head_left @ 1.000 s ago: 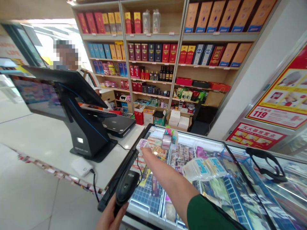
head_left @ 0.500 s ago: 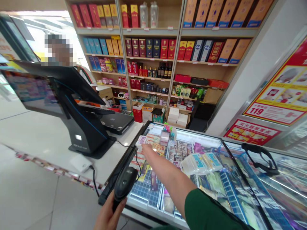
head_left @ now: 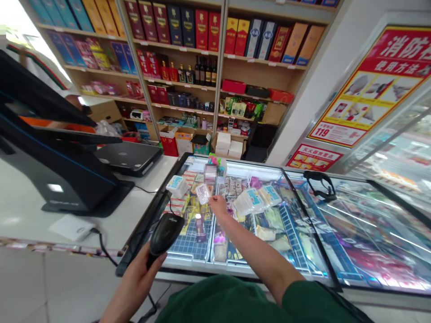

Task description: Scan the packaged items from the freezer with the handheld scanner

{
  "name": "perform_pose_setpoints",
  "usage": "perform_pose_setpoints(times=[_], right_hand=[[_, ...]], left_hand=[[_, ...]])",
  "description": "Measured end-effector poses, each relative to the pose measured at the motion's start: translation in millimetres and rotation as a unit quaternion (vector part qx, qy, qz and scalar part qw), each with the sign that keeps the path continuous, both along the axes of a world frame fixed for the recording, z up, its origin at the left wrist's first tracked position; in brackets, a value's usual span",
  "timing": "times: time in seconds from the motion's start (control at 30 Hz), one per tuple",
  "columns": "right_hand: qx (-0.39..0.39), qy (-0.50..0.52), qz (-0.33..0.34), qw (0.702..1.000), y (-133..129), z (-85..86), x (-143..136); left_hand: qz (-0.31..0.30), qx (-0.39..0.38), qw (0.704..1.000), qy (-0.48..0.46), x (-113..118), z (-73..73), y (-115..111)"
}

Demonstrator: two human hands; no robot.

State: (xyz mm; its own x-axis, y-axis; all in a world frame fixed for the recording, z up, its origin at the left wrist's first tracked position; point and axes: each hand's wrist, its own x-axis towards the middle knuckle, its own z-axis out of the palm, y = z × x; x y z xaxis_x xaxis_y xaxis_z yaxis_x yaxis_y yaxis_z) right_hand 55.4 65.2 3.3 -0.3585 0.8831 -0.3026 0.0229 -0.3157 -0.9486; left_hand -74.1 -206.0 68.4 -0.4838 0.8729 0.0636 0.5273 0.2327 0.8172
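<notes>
My left hand [head_left: 139, 273] is wrapped round the handle of a black barcode scanner [head_left: 166, 233], whose head tilts up over the near-left corner of a glass-topped chest freezer [head_left: 198, 274]. With its fingertips, my right hand [head_left: 218, 204] pinches the edge of a small clear pack [head_left: 202, 194] with a purple and white label. That pack is over the freezer's glass. To its left, a clear plastic container [head_left: 177, 185] with a blue label sits on the freezer's left rim area. Right of my hand, packs with blue labels [head_left: 254, 202] lie on the glass.
A black monitor stand [head_left: 77, 179] and a closed black cash drawer or laptop-like box [head_left: 131, 157] stand on the counter [head_left: 148, 190] at left. A black strap [head_left: 319, 185] lies on the freezer at right. Shelves of boxes [head_left: 182, 27] line the back. Another person's arm shows behind the monitor.
My right hand has drawn back to the right with the small pack, uncovering the blue-labelled container. The view has turned left-to-right and downward; the scanner stays in my left hand.
</notes>
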Motion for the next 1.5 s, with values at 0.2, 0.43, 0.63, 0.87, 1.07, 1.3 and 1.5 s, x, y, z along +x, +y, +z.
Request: perform_pose_setpoints(times=[0.2,0.43,0.63,0.87,1.07,1.3,1.5], right_hand=[[0.115,-0.122,-0.116,0.979,-35,-2.1,91],[0.240,-0.161,-0.130,0.948,-62,20.6,136],[0.254,-0.173,-0.133,0.942,-68,32.1,141],[0.260,-0.167,-0.128,0.942,-68,30.2,138],[0.265,-0.160,-0.126,0.943,-70,33.2,139],[0.261,-0.167,-0.133,0.941,-73,33.4,140],[0.265,-0.162,-0.130,0.942,-73,30.4,140]], left_hand=[[-0.113,-0.052,0.992,0.021,14,16.5,30],[-0.250,-0.060,0.966,0.027,37,24.1,58],[-0.285,-0.045,0.954,0.077,45,28.6,72],[-0.301,-0.034,0.948,0.097,45,24.7,73],[-0.302,-0.047,0.946,0.104,45,21.6,71],[-0.310,-0.046,0.943,0.111,48,19.2,72],[-0.301,-0.063,0.946,0.103,49,20.4,72]])
